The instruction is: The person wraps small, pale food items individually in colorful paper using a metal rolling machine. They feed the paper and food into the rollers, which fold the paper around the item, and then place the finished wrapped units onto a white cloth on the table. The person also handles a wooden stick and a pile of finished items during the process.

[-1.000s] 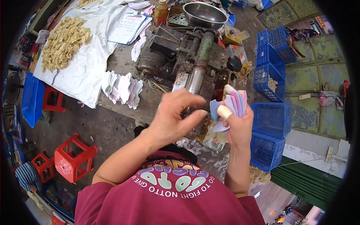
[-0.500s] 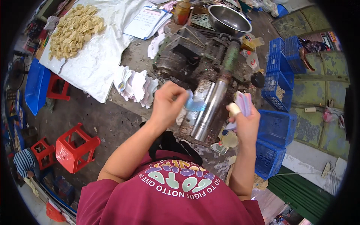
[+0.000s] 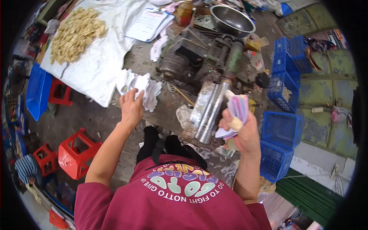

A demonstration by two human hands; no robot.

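My left hand [image 3: 131, 109] reaches out with its fingers apart, at the near edge of a row of white, wavy-edged cut pieces [image 3: 143, 86] standing on the worktable. Whether the fingertips press on them I cannot tell. My right hand [image 3: 247, 134] is closed round a small stack of thin pink, lilac and white pieces [image 3: 238, 107], held just right of the machine's rollers. A beige cover [image 3: 235, 124] sits on one of its fingers. Between the hands lie the two shiny metal rollers [image 3: 212, 113] of a greasy green machine [image 3: 184, 53]; no piece shows on them.
Pale yellow chips [image 3: 76, 34] are heaped on a white sheet [image 3: 96, 73] at far left. A clipboard [image 3: 147, 25], a jar [image 3: 184, 13] and a steel bowl [image 3: 232, 20] stand behind the machine. Blue crates [image 3: 281, 128] line the right; red stools [image 3: 78, 153] stand left.
My left hand has moved left from the rollers to the white pieces; the shiny blue piece by it is out of sight. My right hand has shifted slightly left and down, still holding its stack.
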